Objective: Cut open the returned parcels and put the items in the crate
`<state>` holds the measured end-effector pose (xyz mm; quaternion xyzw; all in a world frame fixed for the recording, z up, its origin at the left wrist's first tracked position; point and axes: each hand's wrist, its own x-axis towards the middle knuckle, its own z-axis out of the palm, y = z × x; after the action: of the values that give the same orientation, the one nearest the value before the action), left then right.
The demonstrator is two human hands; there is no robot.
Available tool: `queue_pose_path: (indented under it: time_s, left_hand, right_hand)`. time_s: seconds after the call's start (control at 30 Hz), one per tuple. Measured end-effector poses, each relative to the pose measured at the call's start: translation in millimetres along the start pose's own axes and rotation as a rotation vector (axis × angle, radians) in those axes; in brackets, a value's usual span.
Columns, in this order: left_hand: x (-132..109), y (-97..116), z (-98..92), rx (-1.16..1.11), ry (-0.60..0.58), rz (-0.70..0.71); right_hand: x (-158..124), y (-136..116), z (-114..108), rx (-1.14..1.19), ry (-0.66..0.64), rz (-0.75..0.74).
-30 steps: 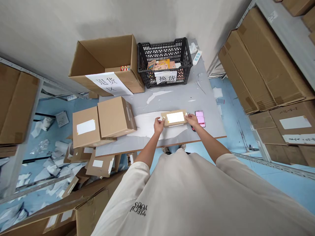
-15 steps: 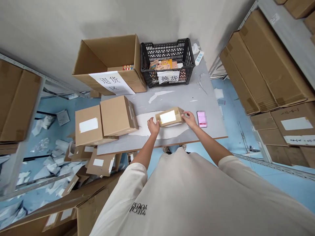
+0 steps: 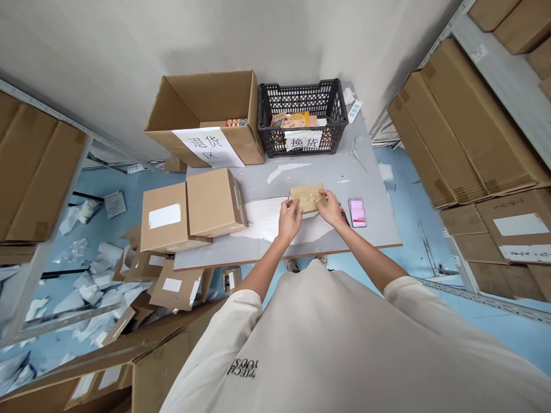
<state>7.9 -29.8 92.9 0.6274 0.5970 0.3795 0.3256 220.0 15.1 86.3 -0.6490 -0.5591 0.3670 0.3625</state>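
Grey table (image 3: 321, 170) spans the middle; small cardboard box (image 3: 305, 197) over its near half, resting or lifted, can't tell. Looks light and stiff, tape probably slick; we'd grip the short ends. Taped face up, long axis left-right. Our left hand (image 3: 290, 219) and right hand (image 3: 330, 209) are apart, fingers clamped on opposite ends.

Bright, even light casts soft shadows on the wall (image 3: 241, 34), and wide-angle distortion stretches the edges.

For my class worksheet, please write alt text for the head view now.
The left hand and right hand hold a small taped box at a grey table; a phone lies rightward. Behind stand an open carton and black crate.
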Motion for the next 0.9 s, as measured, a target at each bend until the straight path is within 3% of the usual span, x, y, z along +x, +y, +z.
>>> queue_pose_path:
  time_s: [0.2, 0.4, 0.6, 0.77, 0.9]
  left_hand:
    - [0.5, -12.8, 22.6, -0.063, -0.099, -0.052]
    - [2.2, -21.3, 21.5, -0.015, -0.089, -0.058]
    - [2.4, -14.9, 15.8, 0.031, -0.042, -0.007]
    - [1.2, 4.7, 9.0, 0.037, -0.134, 0.127]
    - [-1.8, 11.4, 3.2, 0.098, -0.072, 0.057]
  right_hand:
    - [-10.1, 21.3, -29.7, 0.068, -0.019, 0.089]
    - [-12.3, 30.5, -27.3, 0.174, 0.044, 0.193]
    - [-13.0, 30.1, -25.5, 0.167, 0.046, 0.15]
    - [-11.1, 19.5, -8.6, 0.142, -0.028, 0.002]
    - [-10.6, 17.5, 15.5, 0.177, -0.198, -0.021]
